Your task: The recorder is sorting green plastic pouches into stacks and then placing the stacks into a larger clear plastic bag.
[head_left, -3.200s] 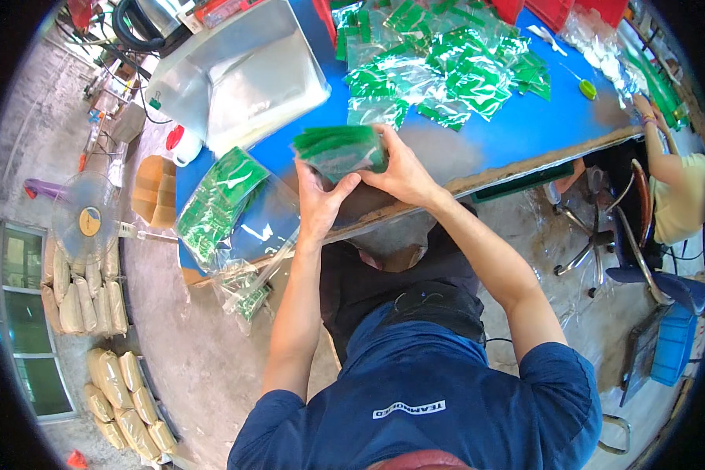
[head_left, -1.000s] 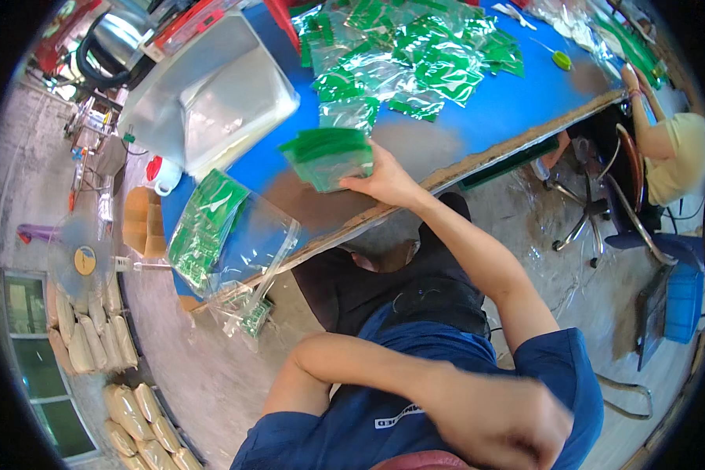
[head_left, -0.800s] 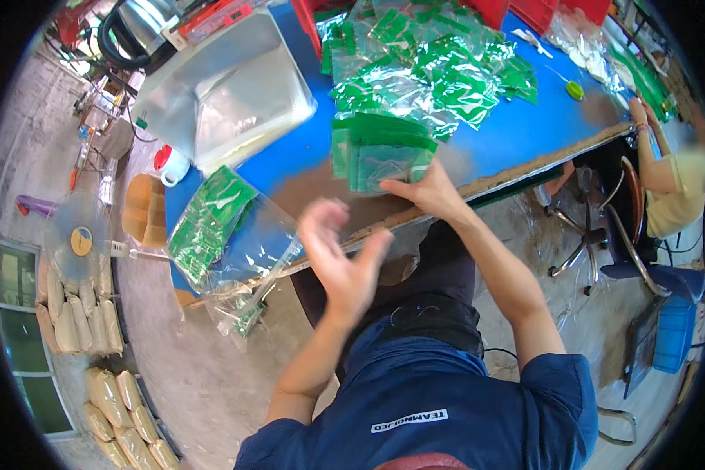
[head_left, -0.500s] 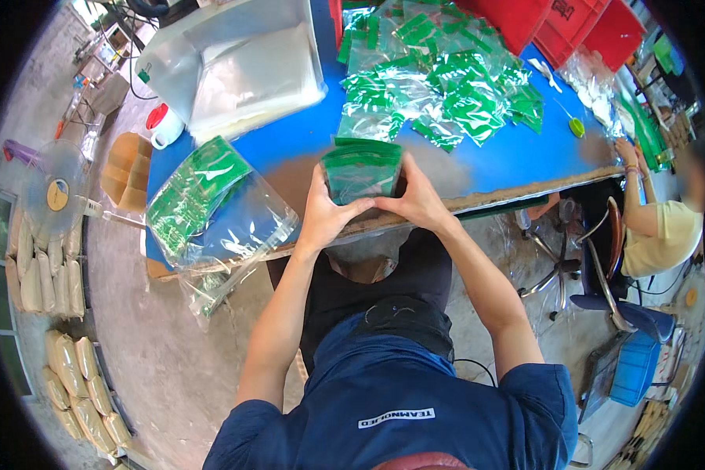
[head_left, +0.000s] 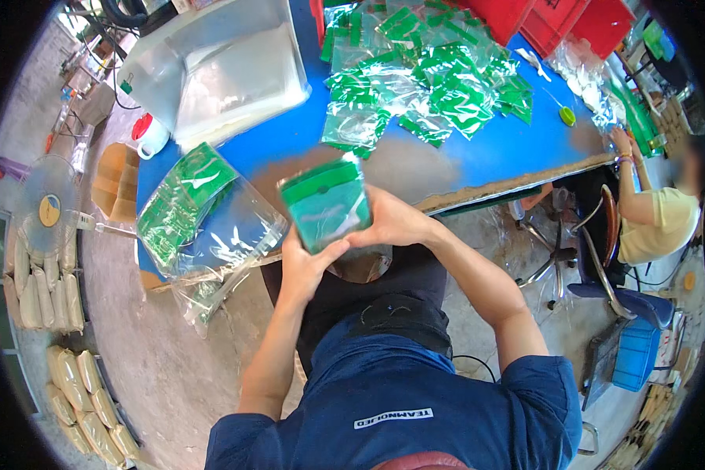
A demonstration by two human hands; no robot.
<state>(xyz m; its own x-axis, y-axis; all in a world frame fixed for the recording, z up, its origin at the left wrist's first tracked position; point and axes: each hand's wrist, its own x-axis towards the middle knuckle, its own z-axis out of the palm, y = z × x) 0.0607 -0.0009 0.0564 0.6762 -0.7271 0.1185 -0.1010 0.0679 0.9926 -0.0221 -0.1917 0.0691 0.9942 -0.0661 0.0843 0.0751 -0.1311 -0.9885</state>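
Between my two hands is a squared-up stack of clear plastic bags (head_left: 327,200) with green headers, held tilted over the front edge of the table. My left hand (head_left: 305,262) grips its lower left corner, the thumb lying along the bottom. Closed on the right side, my right hand (head_left: 392,221) has its thumb near the bottom edge; its other fingers are mostly hidden behind the stack. Left of my hands, a large clear bag (head_left: 247,227) lies partly over the table edge. Bundled green-printed bags (head_left: 188,196) are in or under it.
A loose heap of green-and-clear bags (head_left: 446,82) covers the back of the blue table (head_left: 274,153). A grey bin with clear sheets (head_left: 239,82), a red-lidded white mug (head_left: 150,135) and red crates (head_left: 552,27) stand around it. At the right sits another person (head_left: 656,219).
My hands have shifted left and toward me with the stack. It was level at the table edge and now leans, its face turned more upward. The whole view has shifted slightly.
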